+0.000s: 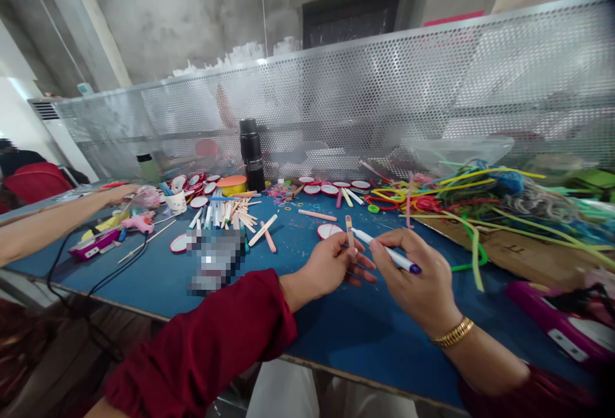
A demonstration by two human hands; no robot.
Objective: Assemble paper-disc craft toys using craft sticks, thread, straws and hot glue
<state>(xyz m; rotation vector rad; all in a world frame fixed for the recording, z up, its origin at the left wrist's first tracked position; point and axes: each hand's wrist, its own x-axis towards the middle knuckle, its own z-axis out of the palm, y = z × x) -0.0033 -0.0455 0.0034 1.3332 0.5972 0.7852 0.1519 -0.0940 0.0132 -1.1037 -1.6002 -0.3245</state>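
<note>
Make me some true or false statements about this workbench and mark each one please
1. The wearer's left hand holds a thin, flat, pale stick. True.
2. The right hand is empty. False: the right hand holds a slim white pen with a purple end.
3. A gold metal bracelet is on the right wrist. True.
4. The tall black cylindrical bottle lies on its side. False: the bottle stands upright.
5. Round white discs with red rims lie on the blue tabletop. True.
</note>
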